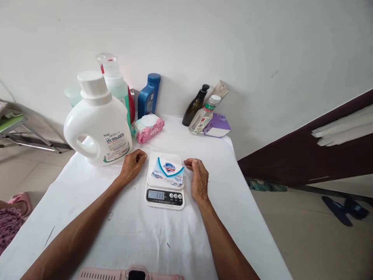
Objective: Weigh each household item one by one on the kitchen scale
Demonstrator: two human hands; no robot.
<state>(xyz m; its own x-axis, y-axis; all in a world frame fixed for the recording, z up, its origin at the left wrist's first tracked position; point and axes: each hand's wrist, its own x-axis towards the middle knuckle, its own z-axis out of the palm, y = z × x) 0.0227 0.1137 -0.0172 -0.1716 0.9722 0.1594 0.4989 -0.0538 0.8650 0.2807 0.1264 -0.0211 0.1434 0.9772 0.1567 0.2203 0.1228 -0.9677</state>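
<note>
Centrally, a digital scale was positioned on a white-clothed table, set against a pale wall; floor was exposed at both sides. The soap box was laid on the scale, its printed face directed upward, its long axis oriented crosswise and rotated slightly clockwise. The left hand and right hand were positioned close beside the scale, loosely curled, their grip released.

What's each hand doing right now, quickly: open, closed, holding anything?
Left hand: loosely closed beside the digital scale, nothing visibly held.
Right hand: partly open on the scale's other side, nothing visibly held.
</note>
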